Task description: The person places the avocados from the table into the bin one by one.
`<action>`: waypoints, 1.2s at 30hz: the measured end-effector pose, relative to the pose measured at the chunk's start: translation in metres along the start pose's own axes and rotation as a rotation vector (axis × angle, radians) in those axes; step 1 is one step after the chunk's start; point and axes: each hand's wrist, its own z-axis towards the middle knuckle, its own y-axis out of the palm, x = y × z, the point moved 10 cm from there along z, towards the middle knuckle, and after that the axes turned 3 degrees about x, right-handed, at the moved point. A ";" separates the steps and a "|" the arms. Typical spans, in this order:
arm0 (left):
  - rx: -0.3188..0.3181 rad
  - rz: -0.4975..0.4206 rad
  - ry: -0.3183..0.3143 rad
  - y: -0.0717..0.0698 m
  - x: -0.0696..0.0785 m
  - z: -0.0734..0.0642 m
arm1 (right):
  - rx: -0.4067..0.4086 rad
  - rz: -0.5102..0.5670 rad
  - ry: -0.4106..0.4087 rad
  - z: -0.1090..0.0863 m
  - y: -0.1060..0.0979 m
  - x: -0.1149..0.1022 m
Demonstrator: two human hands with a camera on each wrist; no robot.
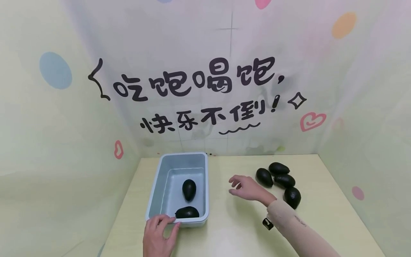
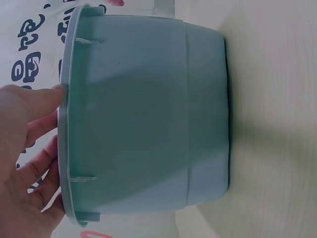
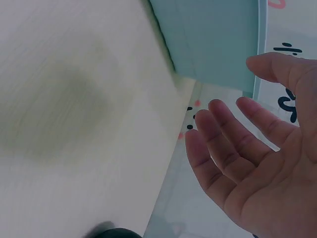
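Note:
A pale blue plastic bin (image 1: 207, 185) stands on the left part of the table. Inside it, one dark avocado (image 1: 189, 189) lies near the middle and another avocado (image 1: 187, 212) lies against the near wall. My left hand (image 1: 158, 235) grips the bin's near rim, with the thumb on the outer side and the fingers over the edge in the left wrist view. Between the bin and a group of avocados, my right hand (image 1: 247, 188) hovers over the table, palm bare and fingers loosely bent in the right wrist view.
Several avocados (image 1: 284, 181) lie grouped at the right back of the table (image 1: 231, 232). A small black-and-white piece (image 1: 268, 223) shows beside the right sleeve. A printed cloth backdrop (image 1: 205, 43) with black lettering hangs behind and along both sides.

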 end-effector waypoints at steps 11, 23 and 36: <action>0.042 -0.026 0.061 -0.005 0.002 0.002 | -0.005 -0.032 0.048 -0.023 0.000 0.044; -0.015 0.028 -0.015 -0.004 -0.001 0.007 | 0.027 -0.060 0.096 -0.048 -0.017 0.073; -0.077 0.049 -0.050 0.001 -0.006 0.012 | 0.081 -0.080 0.156 -0.052 -0.040 0.085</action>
